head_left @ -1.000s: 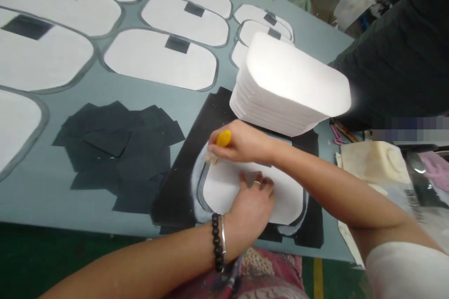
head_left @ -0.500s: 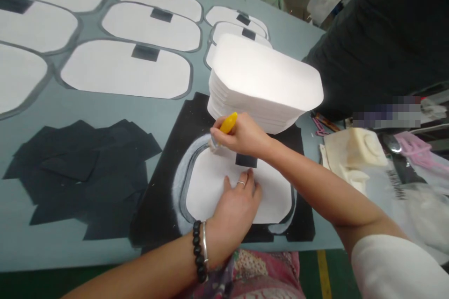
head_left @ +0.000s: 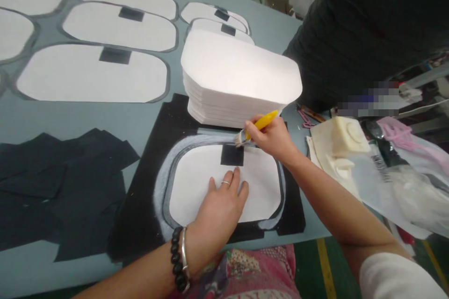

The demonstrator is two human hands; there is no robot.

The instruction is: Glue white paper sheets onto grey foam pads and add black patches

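My left hand lies with fingers spread on a white rounded panel with a dark border. A black square patch sits at the panel's upper edge, just above my fingertips. Closed around a brush with a yellow handle, my right hand holds its bristles at the panel's top border, right of the patch. Beneath the panel is a black sheet with a pale, whitish band around the panel. Directly behind my right hand rises a stack of white panels.
Several white panels with black patches lie at the back left. Dark fabric pieces are at the left. On the right are a cream container, pink scissors and plastic bags. A person in dark clothing stands behind.
My right hand has moved the brush rightward along the panel's top border, from its upper left corner past the black patch. My left hand stays on the panel. The view has shifted slightly.
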